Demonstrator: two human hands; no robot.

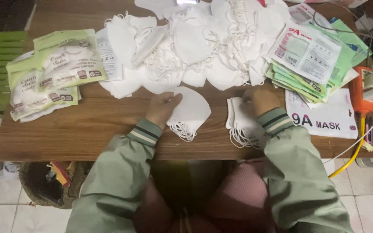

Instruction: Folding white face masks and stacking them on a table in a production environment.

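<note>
Left hand (162, 108) pinches folded mask (191, 111) on bench (87, 129). Right hand (259, 101) presses, fingers together, on mask stack (238, 123).

Surface: brown wooden table (87, 125).
12 o'clock: heap of loose white masks (195, 47).
9 o'clock: filled green packets (50, 71).
3 o'clock: empty flat pouches (311, 60).
Centre: single folded mask (191, 110), small mask stack (240, 121).

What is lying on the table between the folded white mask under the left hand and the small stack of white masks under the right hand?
Nothing: the head view shows only bare brown wooden table between them.
</note>
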